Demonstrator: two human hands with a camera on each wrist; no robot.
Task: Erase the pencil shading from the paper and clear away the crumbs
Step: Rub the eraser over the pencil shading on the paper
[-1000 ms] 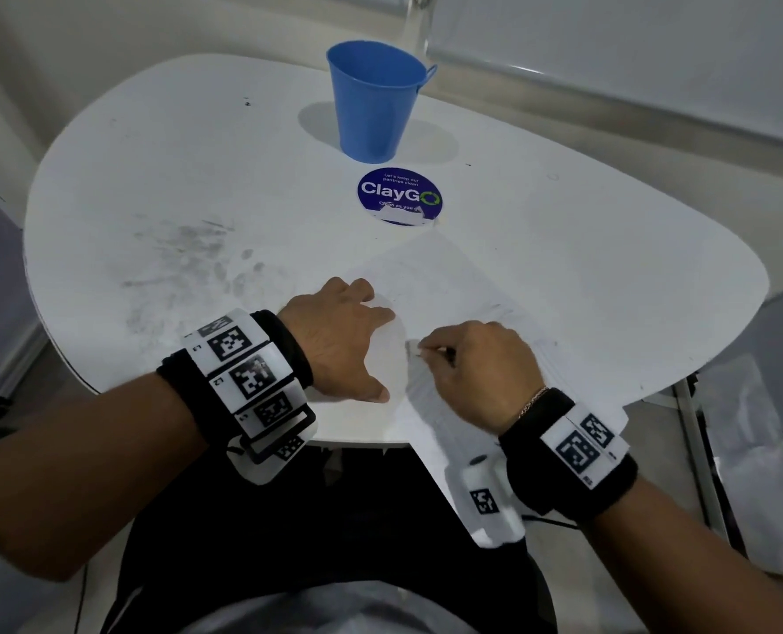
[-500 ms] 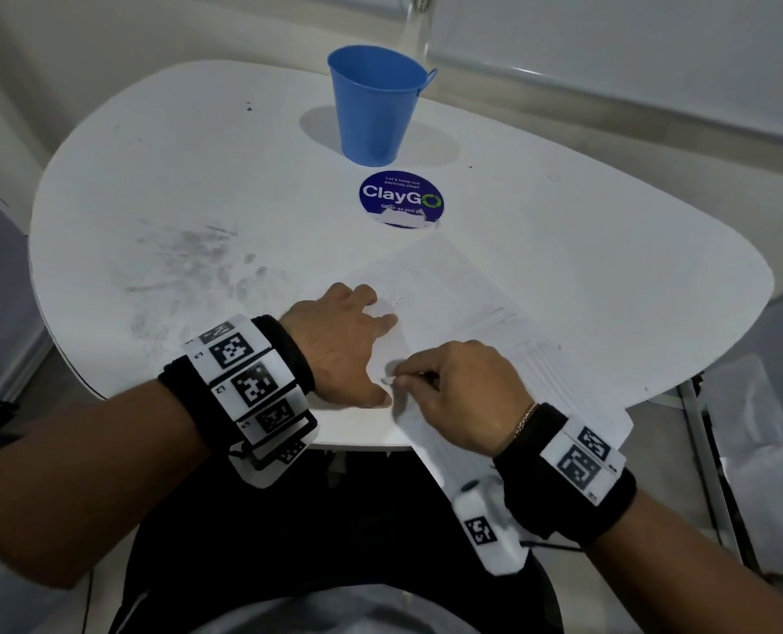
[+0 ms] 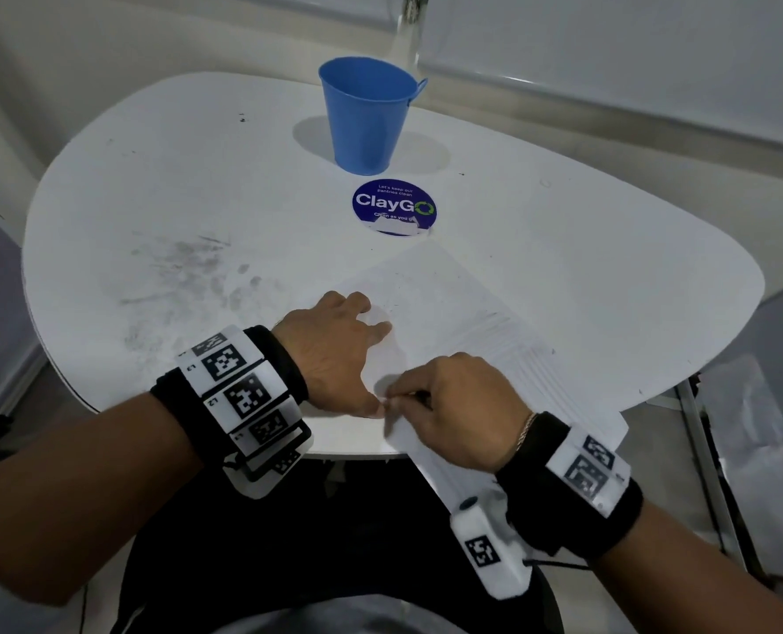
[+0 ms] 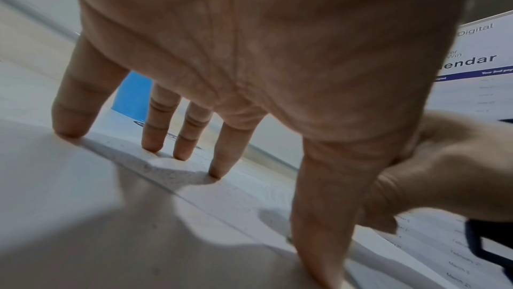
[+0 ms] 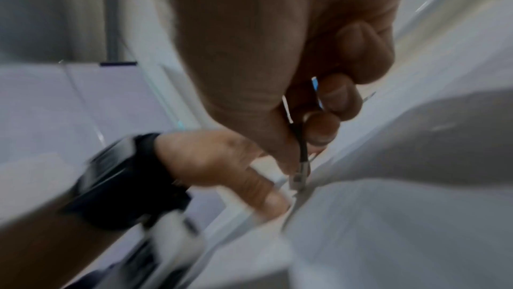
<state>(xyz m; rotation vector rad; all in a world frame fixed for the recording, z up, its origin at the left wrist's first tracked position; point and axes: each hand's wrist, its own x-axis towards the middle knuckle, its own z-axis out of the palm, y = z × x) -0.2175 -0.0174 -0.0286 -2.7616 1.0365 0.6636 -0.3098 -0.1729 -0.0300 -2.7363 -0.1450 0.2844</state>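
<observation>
A white sheet of paper [image 3: 449, 304] lies angled on the white table [image 3: 563, 267], with its near corner hanging over the front edge. My left hand [image 3: 334, 354] presses flat on the paper's left part, fingers spread and straight [image 4: 155, 118]. My right hand [image 3: 453, 404] grips a dark pencil [image 5: 302, 155] with its metal ferrule and eraser end down on the paper. The eraser tip sits right beside my left thumb [image 5: 258, 188]. The pencil is mostly hidden in the head view. The right wrist view is blurred by motion.
A blue cup [image 3: 366, 116] stands at the back of the table, with a round blue ClayGo sticker [image 3: 394, 208] in front of it. Grey smudges [image 3: 188, 272] mark the table to the left of the paper. Printed sheets [image 4: 477, 70] show at the right.
My right hand has slid the pencil's eraser end toward me and to the left across the paper, up to my left thumb. The left hand stays pressed in place.
</observation>
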